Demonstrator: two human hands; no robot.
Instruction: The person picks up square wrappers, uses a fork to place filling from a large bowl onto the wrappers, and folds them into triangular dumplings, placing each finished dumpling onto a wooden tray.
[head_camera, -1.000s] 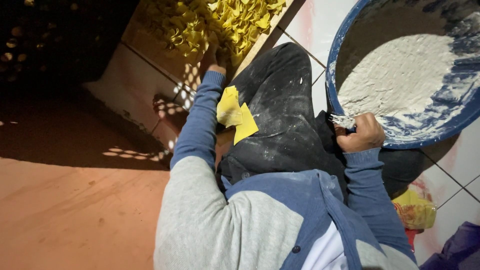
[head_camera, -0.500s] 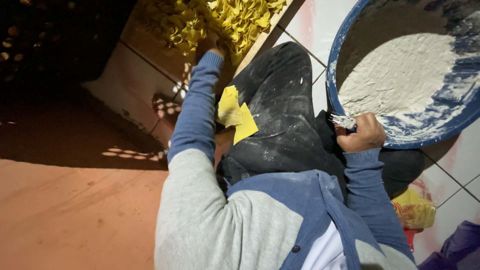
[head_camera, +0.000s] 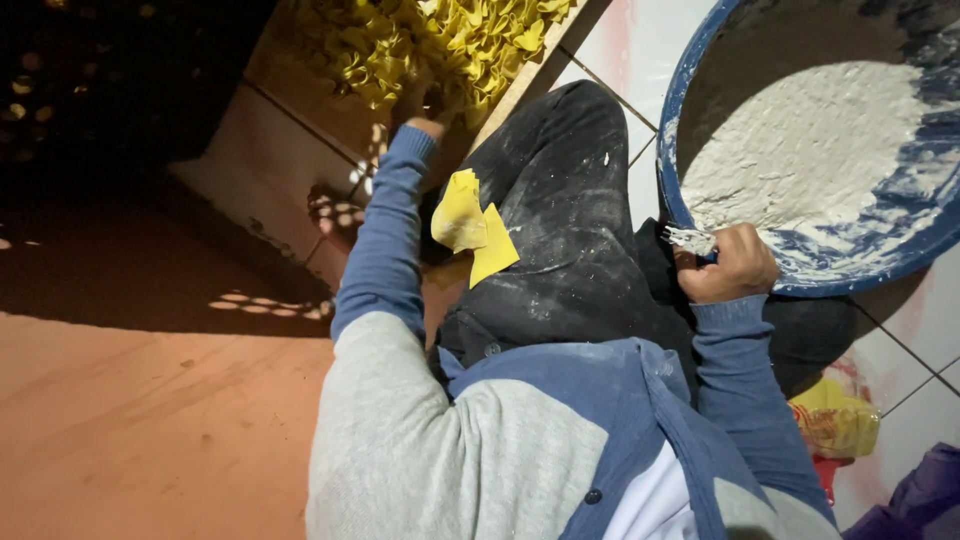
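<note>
My left hand (head_camera: 418, 108) reaches out at the end of a blue sleeve into a heap of yellow folded pieces (head_camera: 450, 40) and is partly buried there, so its fingers are hidden. Two yellow pieces (head_camera: 474, 228) lie on my dark, dust-marked trouser knee (head_camera: 570, 220). My right hand (head_camera: 735, 265) grips a small tool (head_camera: 688, 238) coated in white paste, held at the near rim of a big blue basin (head_camera: 668, 140). The basin holds a mound of white paste (head_camera: 800, 150).
A wooden board edge (head_camera: 520, 85) borders the yellow heap. White floor tiles (head_camera: 620, 50) show between the heap and the basin. A yellow and red packet (head_camera: 835, 425) lies by my right elbow. Reddish floor (head_camera: 150, 430) spreads at the lower left, with dark shadow above it.
My left arm has stretched farther up, taking the hand deeper into the yellow heap. The right hand and tool stay at the basin's rim.
</note>
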